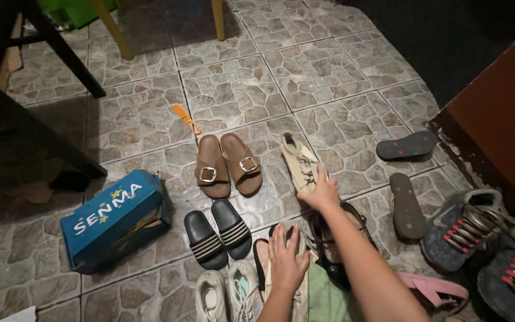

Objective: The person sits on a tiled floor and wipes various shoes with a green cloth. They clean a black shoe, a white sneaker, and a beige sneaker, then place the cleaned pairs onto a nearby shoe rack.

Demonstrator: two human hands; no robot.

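My right hand grips the near end of a cream lace-up shoe that lies on the tiled floor beside a pair of brown buckled slides. Flat on a second cream shoe close to me rests my left hand, fingers spread. A black strappy shoe lies under my right forearm. A pair of black slides with white stripes sits left of my left hand.
A blue shoe box lies at the left. An orange comb is beyond the brown slides. Two dark flip-flops, grey sneakers with red laces, a pink sandal and white sneakers surround me. Chair legs stand at the back left.
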